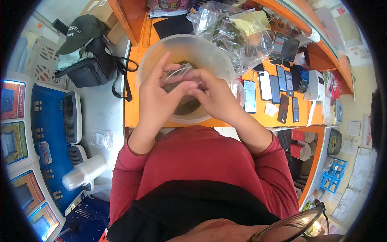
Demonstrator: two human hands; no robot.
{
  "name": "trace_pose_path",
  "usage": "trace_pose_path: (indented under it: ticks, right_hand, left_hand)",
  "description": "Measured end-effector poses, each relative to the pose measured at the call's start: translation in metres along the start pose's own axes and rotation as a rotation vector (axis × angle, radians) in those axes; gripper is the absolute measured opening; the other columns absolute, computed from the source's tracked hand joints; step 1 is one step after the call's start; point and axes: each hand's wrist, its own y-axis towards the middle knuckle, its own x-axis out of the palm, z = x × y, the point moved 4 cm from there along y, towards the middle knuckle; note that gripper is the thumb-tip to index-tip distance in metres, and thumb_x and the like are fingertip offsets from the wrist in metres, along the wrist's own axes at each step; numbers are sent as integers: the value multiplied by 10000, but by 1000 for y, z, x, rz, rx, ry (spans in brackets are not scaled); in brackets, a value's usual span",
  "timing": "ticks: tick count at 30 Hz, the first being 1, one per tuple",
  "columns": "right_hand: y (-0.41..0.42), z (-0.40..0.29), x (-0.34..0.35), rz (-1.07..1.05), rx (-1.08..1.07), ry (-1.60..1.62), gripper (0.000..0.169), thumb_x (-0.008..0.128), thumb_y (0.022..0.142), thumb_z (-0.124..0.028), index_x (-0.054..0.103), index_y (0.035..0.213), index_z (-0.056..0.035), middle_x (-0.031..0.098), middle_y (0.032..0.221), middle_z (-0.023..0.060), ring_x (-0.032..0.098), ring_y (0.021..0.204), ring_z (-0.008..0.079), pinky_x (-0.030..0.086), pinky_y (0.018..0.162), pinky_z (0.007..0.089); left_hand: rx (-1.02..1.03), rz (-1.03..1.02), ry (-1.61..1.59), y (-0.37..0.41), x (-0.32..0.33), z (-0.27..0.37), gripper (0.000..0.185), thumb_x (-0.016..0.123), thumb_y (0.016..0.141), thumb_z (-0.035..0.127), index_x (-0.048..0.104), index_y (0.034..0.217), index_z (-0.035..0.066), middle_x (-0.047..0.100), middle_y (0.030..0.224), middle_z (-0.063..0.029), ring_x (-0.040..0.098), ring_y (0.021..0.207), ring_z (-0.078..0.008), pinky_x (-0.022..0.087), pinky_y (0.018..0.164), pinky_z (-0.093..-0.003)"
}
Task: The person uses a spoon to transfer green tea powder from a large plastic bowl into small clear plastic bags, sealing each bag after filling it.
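Both my hands are raised over a large translucent plastic tub (220,57) that stands at the front edge of the orange desk. Dark green dried matter (187,106) lies at the bottom of the tub. Between my left hand (161,93) and my right hand (214,93) is a small clear zip bag (181,72). The fingers of my right hand pinch its right part, and my left thumb meets the right fingertips at its lower edge. Some left fingers are raised apart. What the bag holds is partly hidden by my fingers.
Behind the tub lies a big clear plastic bag (223,33) with smaller filled bags inside. Several phones (249,96), a tablet (284,47) and a white label printer (314,84) are on the right. At left are a black bag (90,71), a cap (81,30) and stacked plastic cups (86,171).
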Motion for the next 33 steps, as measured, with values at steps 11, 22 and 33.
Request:
trace_pose_path:
  ticks: [11, 22, 33]
  right_hand:
    - [-5, 0, -25, 274, 57, 475, 81, 706, 877, -85, 669, 920, -28, 692, 857, 11, 608, 781, 36, 479, 694, 196]
    - [-14, -16, -35, 155, 53, 139, 103, 680, 891, -111, 690, 930, -16, 666, 805, -11, 556, 722, 36, 460, 653, 209]
    - [4, 0, -117, 513, 7, -108, 357, 737, 812, -116, 649, 1151, -48, 681, 991, 95, 646, 818, 132, 502, 709, 256]
  left_hand:
    - [-75, -196, -100, -4, 2, -15, 145, 665, 902, 47, 655, 1023, -32, 696, 891, -59, 645, 821, -108, 506, 774, -226]
    - [251, -291, 91, -1, 17, -5, 95, 678, 842, -1, 658, 935, 6, 674, 972, -89, 630, 991, -199, 470, 895, -309]
    - [-10, -217, -123, 14, 8, -12, 300, 570, 951, 195, 576, 1193, 17, 561, 1289, -140, 513, 1227, -260, 408, 1014, -367]
